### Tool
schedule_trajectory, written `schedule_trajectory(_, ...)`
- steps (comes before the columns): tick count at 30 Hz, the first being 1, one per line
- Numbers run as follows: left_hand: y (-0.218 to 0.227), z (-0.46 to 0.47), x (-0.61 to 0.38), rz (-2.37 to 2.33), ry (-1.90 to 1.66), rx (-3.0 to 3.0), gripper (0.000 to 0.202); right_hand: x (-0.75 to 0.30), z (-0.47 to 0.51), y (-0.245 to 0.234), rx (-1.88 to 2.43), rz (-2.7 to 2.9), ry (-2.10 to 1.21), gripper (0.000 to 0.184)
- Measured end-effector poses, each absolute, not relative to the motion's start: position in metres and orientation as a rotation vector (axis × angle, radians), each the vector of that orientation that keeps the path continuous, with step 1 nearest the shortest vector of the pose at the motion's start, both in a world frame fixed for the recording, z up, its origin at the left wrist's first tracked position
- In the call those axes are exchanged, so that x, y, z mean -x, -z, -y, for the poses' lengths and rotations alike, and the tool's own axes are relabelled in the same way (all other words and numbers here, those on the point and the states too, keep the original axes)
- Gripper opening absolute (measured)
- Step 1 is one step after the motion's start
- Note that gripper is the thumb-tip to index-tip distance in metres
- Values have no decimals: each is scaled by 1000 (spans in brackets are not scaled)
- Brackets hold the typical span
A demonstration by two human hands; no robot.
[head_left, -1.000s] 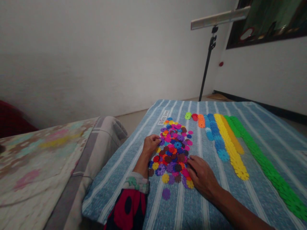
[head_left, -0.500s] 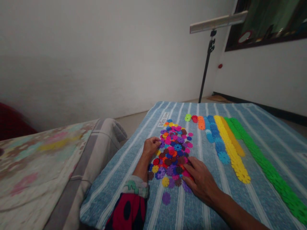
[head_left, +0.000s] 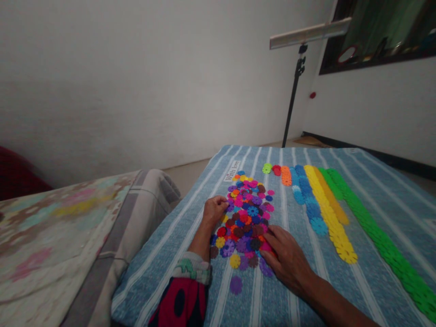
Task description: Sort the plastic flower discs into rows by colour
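Note:
A pile of small flower-shaped plastic discs (head_left: 245, 213) in many colours lies on a blue striped cloth (head_left: 293, 290). My left hand (head_left: 214, 210) rests curled at the pile's left edge, fingertips touching purple discs. My right hand (head_left: 286, 259) lies on the pile's near right corner, fingers bent over a pink-red disc; whether it grips it is unclear. A lone purple disc (head_left: 235, 284) lies nearer me, a yellow one (head_left: 235, 260) by the pile's near edge. To the right run sorted rows: orange (head_left: 286, 175), blue (head_left: 308, 200), yellow (head_left: 329, 213), green (head_left: 378, 236).
A folded grey blanket (head_left: 150, 200) and a floral bedspread (head_left: 51, 245) lie to the left. A light bar on a black stand (head_left: 295, 86) rises behind the cloth by the white wall. A dark-framed window (head_left: 381, 32) is at upper right.
My right hand has slid slightly left and inward over the pile's near corner, covering the yellow disc seen there a second ago. My left hand has stayed in place.

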State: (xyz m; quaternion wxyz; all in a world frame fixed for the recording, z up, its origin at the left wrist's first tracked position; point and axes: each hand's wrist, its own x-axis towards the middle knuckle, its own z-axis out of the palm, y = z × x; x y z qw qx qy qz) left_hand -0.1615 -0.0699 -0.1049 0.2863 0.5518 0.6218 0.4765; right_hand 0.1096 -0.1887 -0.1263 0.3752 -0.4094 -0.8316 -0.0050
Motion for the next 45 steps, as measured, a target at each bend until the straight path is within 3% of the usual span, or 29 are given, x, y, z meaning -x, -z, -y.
schedule_trajectory(45,105,68,161,-1691,-1315,-1447,19,-108,181,125,1084,2109,5,32)
